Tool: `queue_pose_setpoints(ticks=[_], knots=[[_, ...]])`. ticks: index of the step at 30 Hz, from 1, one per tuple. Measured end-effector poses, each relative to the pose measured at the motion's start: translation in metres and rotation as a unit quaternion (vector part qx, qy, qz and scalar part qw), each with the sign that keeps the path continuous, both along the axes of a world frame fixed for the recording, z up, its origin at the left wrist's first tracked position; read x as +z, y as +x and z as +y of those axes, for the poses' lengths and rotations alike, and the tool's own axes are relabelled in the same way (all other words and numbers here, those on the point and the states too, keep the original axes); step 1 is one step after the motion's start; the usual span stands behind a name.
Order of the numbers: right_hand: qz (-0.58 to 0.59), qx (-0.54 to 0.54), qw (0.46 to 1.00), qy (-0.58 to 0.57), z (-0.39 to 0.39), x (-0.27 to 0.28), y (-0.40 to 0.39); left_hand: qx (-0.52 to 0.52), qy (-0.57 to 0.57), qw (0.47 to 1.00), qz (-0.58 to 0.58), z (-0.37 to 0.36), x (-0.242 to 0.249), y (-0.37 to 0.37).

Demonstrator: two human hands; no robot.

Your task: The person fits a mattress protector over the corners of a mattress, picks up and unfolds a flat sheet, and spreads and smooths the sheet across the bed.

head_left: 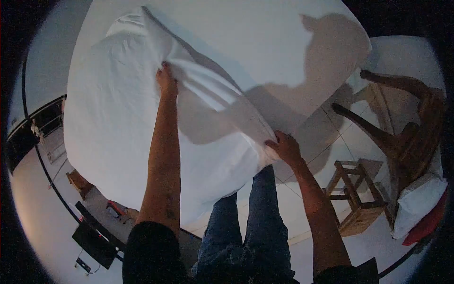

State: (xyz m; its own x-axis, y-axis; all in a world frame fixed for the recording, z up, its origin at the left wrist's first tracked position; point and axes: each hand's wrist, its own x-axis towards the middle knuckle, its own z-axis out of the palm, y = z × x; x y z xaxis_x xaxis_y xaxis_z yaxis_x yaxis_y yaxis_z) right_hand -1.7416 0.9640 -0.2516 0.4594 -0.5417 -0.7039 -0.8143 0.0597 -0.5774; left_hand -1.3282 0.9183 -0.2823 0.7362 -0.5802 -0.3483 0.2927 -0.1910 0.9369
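Note:
A white sheet (113,109) covers the left and near part of a bed (246,42), its folded edge running slantwise from the far left toward my legs. My left hand (167,79) is closed on the sheet near the upper middle of that fold, and creases fan out from the grip. At the near right corner of the bed, my right hand (285,147) pinches the sheet's edge between thumb and fingers. Beyond the fold, the bed's pale surface shows with a dark shadow across it.
At the right, a wooden chair (406,128) and a small wooden stool (354,199) stand on the tiled floor (326,137). A white pillow (418,203) lies by a red cloth (428,220). A dark screen (94,244) is at the lower left.

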Motion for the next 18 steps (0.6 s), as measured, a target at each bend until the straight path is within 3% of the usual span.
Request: queue_pose_setpoints(ticks=[3,6,8,9,10,11,12,14,16,17,18], knots=[[0.026,-0.040,0.999,0.011,-0.005,0.021,-0.011,0.019,0.041,0.999,0.026,0.062,0.024,0.008],[0.013,-0.013,0.999,0.040,0.003,0.026,-0.019,0.054,0.140,0.988,0.045,0.123,-0.012,0.024],[-0.018,-0.048,0.985,0.163,0.013,0.013,-0.023,0.095,0.196,0.975,0.049,0.130,-0.019,0.025],[-0.019,-0.047,0.985,0.163,0.023,0.000,-0.027,0.047,0.241,0.956,-0.163,0.125,-0.021,0.025],[-0.048,-0.047,0.985,0.158,0.036,-0.019,-0.031,-0.005,0.275,0.889,-0.365,0.120,-0.025,0.027],[-0.076,-0.048,0.984,0.153,0.051,-0.036,-0.033,-0.057,0.297,0.779,-0.550,0.114,-0.029,0.026],[-0.075,-0.048,0.984,0.156,0.066,-0.051,-0.036,-0.108,0.303,0.630,-0.707,0.109,-0.033,0.024],[-0.098,-0.056,0.993,0.026,0.089,-0.073,-0.041,-0.301,0.184,0.658,-0.665,0.055,0.009,-0.003],[-0.098,-0.095,0.988,0.074,0.092,-0.072,-0.037,-0.431,0.182,0.655,-0.593,0.030,0.006,-0.007],[-0.101,-0.134,0.978,0.121,0.093,-0.070,-0.034,-0.436,0.184,0.654,-0.590,0.027,0.002,-0.006],[-0.099,-0.136,0.978,0.127,0.091,-0.063,-0.032,-0.480,0.255,0.637,-0.546,0.027,-0.004,-0.001]])
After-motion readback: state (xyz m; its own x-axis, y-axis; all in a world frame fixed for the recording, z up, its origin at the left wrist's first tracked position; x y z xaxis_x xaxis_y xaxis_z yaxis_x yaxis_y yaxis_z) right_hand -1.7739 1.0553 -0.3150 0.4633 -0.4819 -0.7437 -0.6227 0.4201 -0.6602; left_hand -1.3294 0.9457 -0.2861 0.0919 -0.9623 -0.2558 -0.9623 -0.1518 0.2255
